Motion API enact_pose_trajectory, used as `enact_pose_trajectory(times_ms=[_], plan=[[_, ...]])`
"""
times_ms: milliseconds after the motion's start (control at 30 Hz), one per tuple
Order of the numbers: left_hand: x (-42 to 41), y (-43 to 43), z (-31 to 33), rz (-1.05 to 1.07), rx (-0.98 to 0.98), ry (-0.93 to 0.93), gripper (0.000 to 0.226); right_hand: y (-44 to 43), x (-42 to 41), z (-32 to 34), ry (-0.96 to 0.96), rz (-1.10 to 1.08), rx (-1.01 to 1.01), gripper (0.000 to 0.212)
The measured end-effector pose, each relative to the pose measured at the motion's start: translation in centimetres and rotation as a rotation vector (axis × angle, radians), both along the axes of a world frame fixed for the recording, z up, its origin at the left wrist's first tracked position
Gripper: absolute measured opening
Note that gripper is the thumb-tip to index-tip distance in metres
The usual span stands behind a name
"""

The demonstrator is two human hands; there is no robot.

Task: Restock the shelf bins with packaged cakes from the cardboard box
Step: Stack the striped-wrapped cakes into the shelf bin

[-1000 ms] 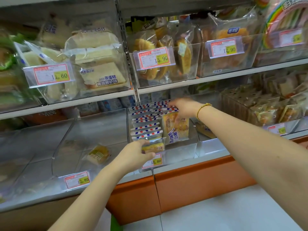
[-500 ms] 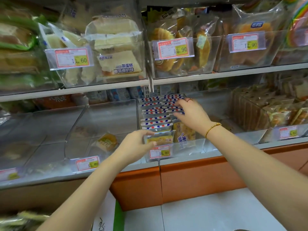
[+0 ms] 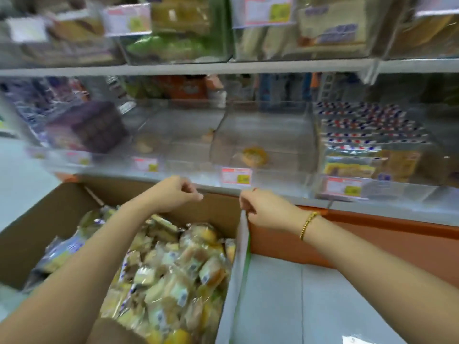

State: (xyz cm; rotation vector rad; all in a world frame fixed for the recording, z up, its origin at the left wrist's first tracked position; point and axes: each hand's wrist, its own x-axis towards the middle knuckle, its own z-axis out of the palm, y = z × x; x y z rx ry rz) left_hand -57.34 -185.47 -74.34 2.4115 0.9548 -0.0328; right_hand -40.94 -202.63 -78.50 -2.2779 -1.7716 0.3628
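Two grips are entered, both held low before the shelf edge. Left grip (image 3: 173,194): fingers loosely curled, nothing held, poised above the far wall of the cardboard box (image 3: 62,219). Right grip (image 3: 263,209): fingers curled at the top corner of the box's white flap (image 3: 239,269); whether the flap is pinched or merely touched cannot be told. A gold bracelet (image 3: 308,225) is worn on that wrist.

Stock, unshelved: packaged cakes (image 3: 173,274), many, heaped loose in the box below and behind the left grip. The box is judged nearly full.

Stock, shelved:
- One striped-packet bin (image 3: 402,189), up and to the right of the right grip, is packed in rows to its front wall.
- One clear bin (image 3: 263,125), directly beyond the gap between the grips, is listed with a single round cake (image 3: 254,156) on its floor.
- Further clear bins (image 3: 173,137), beyond the left grip, are shown with little or nothing in them; a firmer count is prevented by blur.

Progress, as judged: one bin appears done. The bins beyond both grips are yet to be filled, and most of the box's contents are yet to be moved. No cake is held in either grip, so a fresh pick from the box is judged the step in hand.
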Motion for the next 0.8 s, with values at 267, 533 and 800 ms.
enact_pose_trajectory(times_ms=[267, 533, 800], plan=[[-14.3, 10.0, -9.2, 0.421, -0.055, 0.261, 0.030, 6.8, -4.3, -5.2, -0.338, -0.112, -0.230, 0.018], [-19.3, 14.6, -16.2, 0.396, -0.200, 0.597, 0.042, 16.1, -12.2, -7.7, -0.015, 0.131, -0.227, 0.017], [-22.7, 16.8, -19.1, 0.313, -0.177, 0.914, 0.032, 17.9, -13.6, -17.2, 0.123, 0.194, -0.521, 0.018]])
